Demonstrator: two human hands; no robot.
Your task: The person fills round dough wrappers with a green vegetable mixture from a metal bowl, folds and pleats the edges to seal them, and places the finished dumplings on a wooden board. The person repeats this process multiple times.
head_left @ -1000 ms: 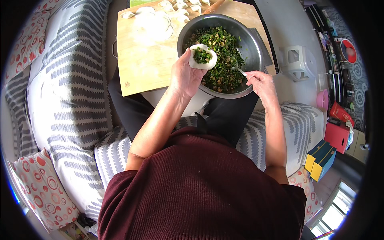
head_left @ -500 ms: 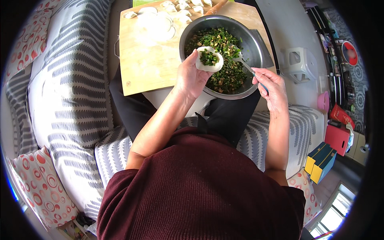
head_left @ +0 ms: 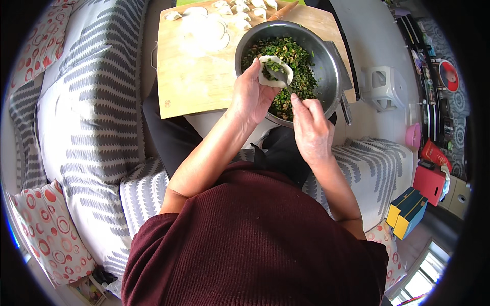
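My left hand [head_left: 251, 97] holds a round dumpling wrapper [head_left: 287, 69] cupped over the near left part of a steel bowl [head_left: 326, 61]. Green chopped filling lies in the wrapper. With my right hand [head_left: 312, 127] I grip a spoon [head_left: 289, 87], its bowl end pressed down on the filling inside the wrapper. Below both hands, the steel bowl holds a mass of chopped green filling [head_left: 304, 76] with small brownish bits. The spoon's handle is mostly hidden in my right fingers.
Beneath the bowl's left side is a wooden board [head_left: 189, 84] bearing several folded dumplings [head_left: 242, 15], flat wrappers [head_left: 217, 33] and a rolling pin [head_left: 283, 10]. A grey flat-bladed object [head_left: 339, 64] sits at the bowl's right. A white stool [head_left: 384, 89] stands farther right.
My right hand has moved left and inward, carrying the spoon from above the bowl's filling onto the wrapper. My left hand still holds the wrapper in nearly the same place.
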